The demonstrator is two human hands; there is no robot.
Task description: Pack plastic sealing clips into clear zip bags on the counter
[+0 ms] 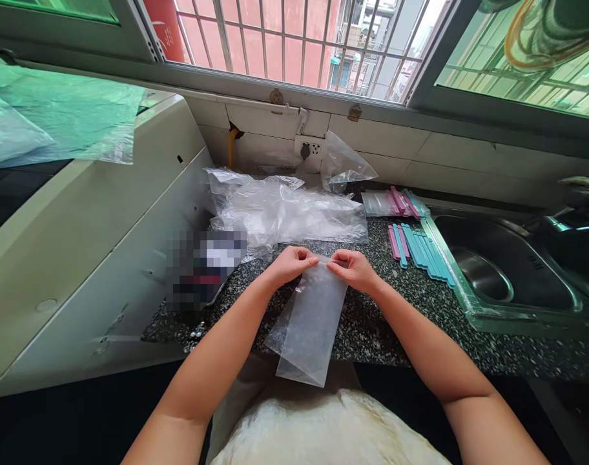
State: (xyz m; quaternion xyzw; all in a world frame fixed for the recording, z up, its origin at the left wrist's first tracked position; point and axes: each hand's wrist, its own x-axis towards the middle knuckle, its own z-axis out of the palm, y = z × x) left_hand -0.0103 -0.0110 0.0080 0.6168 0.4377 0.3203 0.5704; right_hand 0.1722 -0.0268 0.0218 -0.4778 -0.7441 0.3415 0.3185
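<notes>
Clear plastic bag (310,326) hangs over the speckled surface (372,329) edge, pinched at its top rim by both hands: left hand (290,263) fingers and right hand (355,268) fingers grasping opposite sides, likely parting the mouth. Pink and blue sticks (420,248) lie near the sink (507,278).

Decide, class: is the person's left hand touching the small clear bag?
Touching. The head view shows the left hand pinching the top edge of the clear bag, opposite the right hand.
</notes>
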